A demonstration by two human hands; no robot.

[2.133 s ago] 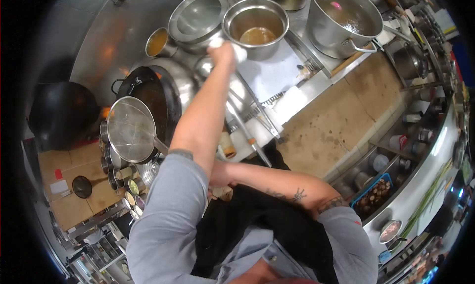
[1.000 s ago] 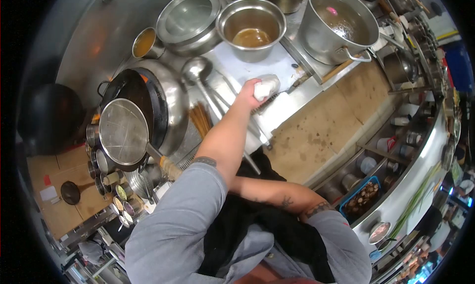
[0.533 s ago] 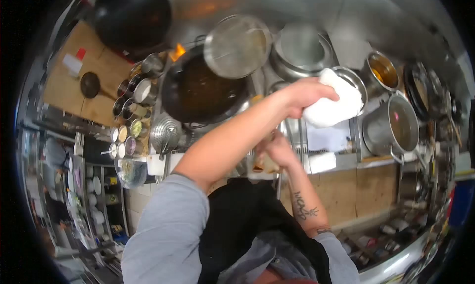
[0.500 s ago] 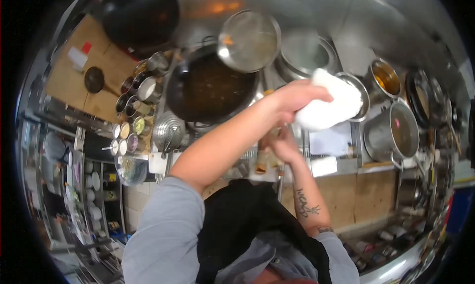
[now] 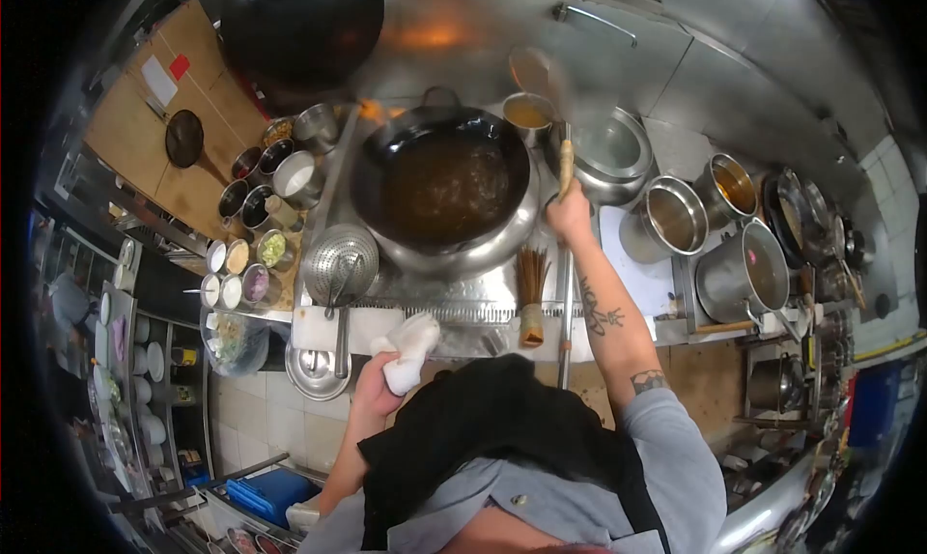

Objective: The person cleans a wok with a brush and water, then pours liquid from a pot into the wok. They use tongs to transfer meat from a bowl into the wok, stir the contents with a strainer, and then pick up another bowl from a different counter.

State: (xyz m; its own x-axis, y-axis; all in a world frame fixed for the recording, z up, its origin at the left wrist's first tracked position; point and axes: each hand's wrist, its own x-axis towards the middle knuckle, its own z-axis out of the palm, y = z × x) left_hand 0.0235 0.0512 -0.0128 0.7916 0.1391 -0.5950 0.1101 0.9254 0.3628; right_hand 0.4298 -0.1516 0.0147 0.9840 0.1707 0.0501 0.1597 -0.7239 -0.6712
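My left hand (image 5: pixel 375 384) is closed around a crumpled white cloth (image 5: pixel 409 349), low in front of the stove's front edge. My right hand (image 5: pixel 570 213) grips the wooden handle of a ladle (image 5: pixel 567 163). The ladle's head is blurred and lifted near a small metal pot of yellowish liquid (image 5: pixel 528 113). To the left of that pot, a large black wok (image 5: pixel 439 182) holds dark, rippling liquid on the burner. A bamboo brush (image 5: pixel 532 288) stands below my right hand, close to the counter's front edge.
A perforated skimmer (image 5: pixel 340 264) lies left of the wok. Ingredient containers (image 5: pixel 294 177) crowd the far left. On the right stand a wide pot of clear liquid (image 5: pixel 610 148) and several metal pots (image 5: pixel 744 274). Another black wok (image 5: pixel 301 23) hangs at the back.
My left hand has drawn back with the cloth from the right-hand pots to the lower left. My right hand has moved up and forward and now holds the ladle. The view has shifted.
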